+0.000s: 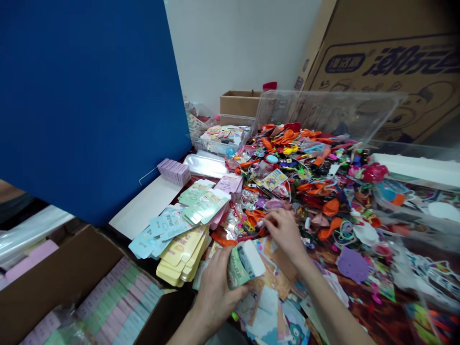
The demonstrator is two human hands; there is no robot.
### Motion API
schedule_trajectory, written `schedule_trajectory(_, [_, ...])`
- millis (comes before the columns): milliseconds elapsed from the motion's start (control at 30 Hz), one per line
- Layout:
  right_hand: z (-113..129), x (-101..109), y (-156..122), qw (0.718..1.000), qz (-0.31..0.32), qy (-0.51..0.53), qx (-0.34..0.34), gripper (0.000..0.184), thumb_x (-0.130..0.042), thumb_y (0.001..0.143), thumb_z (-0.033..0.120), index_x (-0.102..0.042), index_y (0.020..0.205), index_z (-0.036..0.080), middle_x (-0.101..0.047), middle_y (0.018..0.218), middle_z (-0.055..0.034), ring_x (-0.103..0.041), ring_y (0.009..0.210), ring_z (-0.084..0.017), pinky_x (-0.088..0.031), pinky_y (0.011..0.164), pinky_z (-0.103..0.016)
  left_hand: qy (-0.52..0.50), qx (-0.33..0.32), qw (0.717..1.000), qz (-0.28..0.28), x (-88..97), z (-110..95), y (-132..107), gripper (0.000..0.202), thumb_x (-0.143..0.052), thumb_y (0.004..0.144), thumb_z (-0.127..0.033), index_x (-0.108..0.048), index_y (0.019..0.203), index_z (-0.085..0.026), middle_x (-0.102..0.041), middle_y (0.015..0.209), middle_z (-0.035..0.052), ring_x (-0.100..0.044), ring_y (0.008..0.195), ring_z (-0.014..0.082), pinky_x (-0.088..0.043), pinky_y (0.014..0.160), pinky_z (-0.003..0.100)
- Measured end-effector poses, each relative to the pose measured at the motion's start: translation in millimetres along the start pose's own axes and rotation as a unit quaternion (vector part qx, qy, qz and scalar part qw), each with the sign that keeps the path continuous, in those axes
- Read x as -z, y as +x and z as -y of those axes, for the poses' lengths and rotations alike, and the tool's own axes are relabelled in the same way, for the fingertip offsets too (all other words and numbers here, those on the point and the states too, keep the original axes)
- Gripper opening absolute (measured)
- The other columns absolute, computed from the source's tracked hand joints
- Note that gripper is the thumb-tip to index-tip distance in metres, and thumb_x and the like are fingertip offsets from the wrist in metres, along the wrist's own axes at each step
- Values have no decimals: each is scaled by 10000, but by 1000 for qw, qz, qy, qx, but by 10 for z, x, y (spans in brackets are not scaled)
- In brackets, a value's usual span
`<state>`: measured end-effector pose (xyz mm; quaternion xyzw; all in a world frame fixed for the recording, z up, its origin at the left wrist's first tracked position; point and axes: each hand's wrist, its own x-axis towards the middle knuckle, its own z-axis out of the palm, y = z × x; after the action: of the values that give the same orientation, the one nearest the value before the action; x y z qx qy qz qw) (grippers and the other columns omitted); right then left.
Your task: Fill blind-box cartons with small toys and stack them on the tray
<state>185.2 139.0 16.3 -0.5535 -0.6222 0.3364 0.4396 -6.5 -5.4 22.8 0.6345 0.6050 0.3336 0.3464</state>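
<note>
My left hand (214, 289) is closed around a small green printed carton (239, 269), tilted, with its white flap standing open. My right hand (286, 235) reaches to the near edge of a heap of small toys (305, 167). Its thumb and fingers are pinched together there; what they hold, if anything, I cannot make out. Orange balloons, cords and bagged trinkets lie around those fingertips. Left of the carton are stacks of flattened yellow cartons (183, 256), blue cartons (161, 230) and green cartons (206, 203). Printed paper sheets (266, 311) lie beneath my wrists.
At lower left stands a cardboard box (53, 268) packed with rows of pastel cartons (118, 302). A large blue panel (89, 96) rises above it. Clear plastic bins (323, 112) border the heap. Behind, a big printed cardboard box (388, 72) leans at right.
</note>
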Motion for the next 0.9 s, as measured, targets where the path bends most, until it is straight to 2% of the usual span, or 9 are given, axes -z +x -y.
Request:
schedule_trajectory(100, [0,236,34,993,-4,99,-61,295,-734,720,486,-643,646,216,-716,868,-79,-613,776,-247,-479,752,-413,-15,9,1000,0,-25,58,3,679,-821,729,-249,-515,1334,-223,-615,1292,112,-567,1213,319,-464,1013,423])
schedule_trajectory(167, [15,366,52,981,-9,168,-95,358,-737,719,556,-648,698,210,-732,857,-60,-630,725,-215,-487,695,-367,-19,10,1000,2,-50,85,13,702,-823,711,-215,-510,1340,-223,-602,1334,114,-551,1246,320,-459,1027,416])
schedule_trajectory(300, [68,503,69,953,-9,270,-136,359,-869,596,493,-662,677,211,-734,780,-21,-653,751,-185,-495,698,-305,-24,11,1000,13,-64,83,42,703,-810,713,-187,-509,1348,-216,-606,1346,107,-557,1250,306,-451,1042,405])
schedule_trajectory(467, [143,563,52,917,3,367,-157,359,-851,597,479,-594,579,229,-780,940,-36,-680,1022,-240,-549,825,-359,-30,20,999,19,-39,48,45,700,-816,713,-205,-524,1348,-220,-601,1372,108,-552,1268,316,-452,1052,413])
schedule_trajectory(533, [143,556,52,904,13,389,-177,372,-843,592,467,-565,557,222,-783,975,-54,-696,976,-245,-572,775,-372,-33,21,999,20,-44,50,39,698,-815,720,-221,-525,1354,-223,-595,1383,113,-546,1279,324,-455,1052,418])
schedule_trajectory(633, [94,505,80,908,16,372,-193,343,-848,567,456,-618,658,219,-781,917,-54,-683,690,-174,-547,567,-293,-46,15,999,20,-56,63,36,697,-806,727,-222,-522,1363,-238,-592,1393,107,-540,1289,323,-448,1065,414])
schedule_trajectory(733, [18,415,137,937,21,302,-176,395,-849,566,456,-649,812,219,-730,729,-11,-546,463,-100,-397,407,-206,-61,-2,998,23,-44,65,42,720,-806,713,-199,-517,1369,-260,-599,1382,94,-548,1276,320,-442,1072,416])
schedule_trajectory(833, [-26,301,198,970,36,192,-147,437,-771,649,531,-654,934,220,-640,594,40,-443,364,-89,-307,365,-204,-67,-20,997,14,-9,53,51,726,-802,715,-210,-507,1375,-263,-606,1357,95,-559,1245,326,-444,1059,431])
schedule_trajectory(900, [-14,208,234,987,51,90,-119,376,-686,738,538,-672,927,213,-660,632,16,-542,418,-139,-383,409,-247,-65,-30,997,14,2,55,59,692,-796,717,-202,-521,1349,-269,-618,1318,85,-571,1211,320,-458,1031,421])
